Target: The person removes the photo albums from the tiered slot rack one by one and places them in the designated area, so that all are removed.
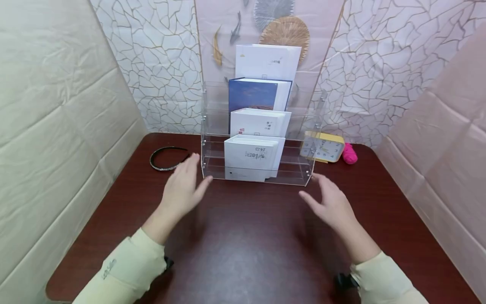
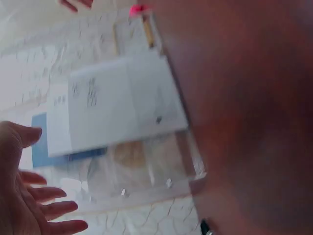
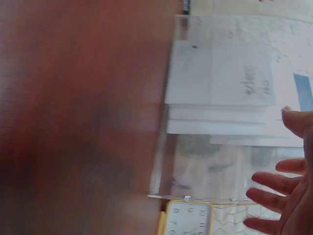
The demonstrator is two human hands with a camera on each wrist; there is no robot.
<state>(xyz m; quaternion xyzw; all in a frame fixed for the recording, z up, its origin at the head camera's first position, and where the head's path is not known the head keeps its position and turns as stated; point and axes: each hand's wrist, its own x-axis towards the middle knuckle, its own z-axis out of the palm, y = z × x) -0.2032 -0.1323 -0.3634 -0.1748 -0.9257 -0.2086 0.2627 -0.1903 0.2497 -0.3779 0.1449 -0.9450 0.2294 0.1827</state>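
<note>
A clear acrylic tiered rack [image 1: 216, 172] stands at the back of the table, holding several upright books. In front is a white book [image 1: 243, 160] with dark lettering; behind it come another white book [image 1: 247, 120], a blue-covered book [image 1: 252, 93] and a tall white book [image 1: 262, 61]. My left hand [image 1: 184, 183] hovers by the rack's front left corner, fingers extended and thumb apart. Near the front right corner, my right hand [image 1: 330, 200] is held the same way. Both wrist views show spread fingers around nothing, the left hand [image 2: 29, 191] and the right hand [image 3: 288, 181].
Left of the rack lies a black headband [image 1: 167, 158]. A yellow-framed alarm clock [image 1: 328, 147] sits behind the rack's right side, beside a bright pink bundle [image 1: 349, 154]. The dark red-brown table [image 1: 247, 245] is bordered by fabric-covered walls [image 1: 53, 139].
</note>
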